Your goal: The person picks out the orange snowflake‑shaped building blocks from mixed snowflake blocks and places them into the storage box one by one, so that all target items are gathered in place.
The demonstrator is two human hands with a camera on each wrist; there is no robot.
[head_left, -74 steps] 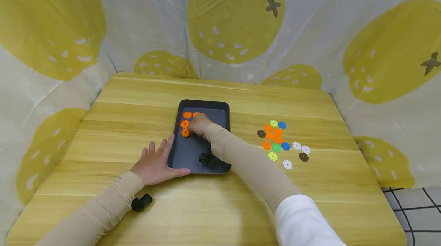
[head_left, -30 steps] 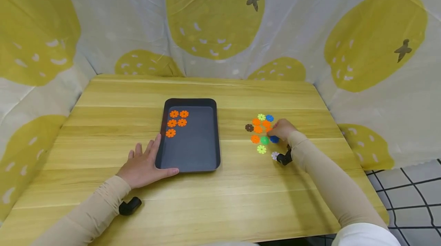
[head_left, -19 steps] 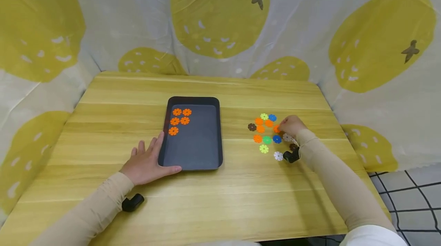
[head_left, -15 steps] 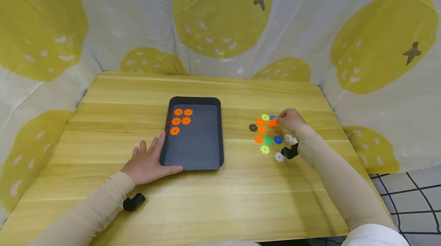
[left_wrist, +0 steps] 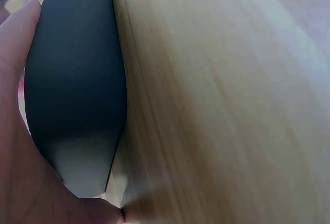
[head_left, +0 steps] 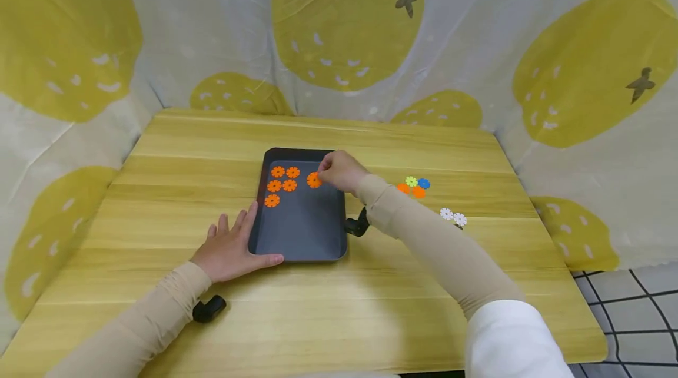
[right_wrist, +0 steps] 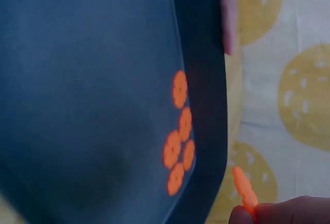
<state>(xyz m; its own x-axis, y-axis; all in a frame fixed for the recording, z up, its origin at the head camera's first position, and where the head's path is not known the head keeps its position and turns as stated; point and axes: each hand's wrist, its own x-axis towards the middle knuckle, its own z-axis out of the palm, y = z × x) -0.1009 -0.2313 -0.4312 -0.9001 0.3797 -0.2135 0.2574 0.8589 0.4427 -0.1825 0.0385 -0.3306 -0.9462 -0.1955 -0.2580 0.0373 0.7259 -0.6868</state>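
Over the dark tray (head_left: 296, 242), my right hand (head_left: 344, 172) pinches an orange notched disc (head_left: 314, 180). The right wrist view shows that disc (right_wrist: 244, 188) edge-on between thumb and finger (right_wrist: 294, 211), held above the tray. Several orange discs (head_left: 272, 186) lie flat in the tray's far left corner, in rough rows. My left hand (head_left: 228, 248) rests with spread fingers against the tray's near left corner, its thumb along the front edge. In the left wrist view the same hand (left_wrist: 20, 105) lies against the tray's outer wall (left_wrist: 77, 80).
To the right of the tray are loose discs on the wooden table (head_left: 212, 148): orange (head_left: 418, 192), lime green (head_left: 411, 181), blue (head_left: 424, 183) and white ones (head_left: 446, 214). My right forearm (head_left: 424, 225) covers others. A patterned curtain (head_left: 344, 42) stands behind the table.
My right hand went from the tray to the loose discs, picked up an orange one and carried it left over the tray. My left hand has kept its place at the tray.
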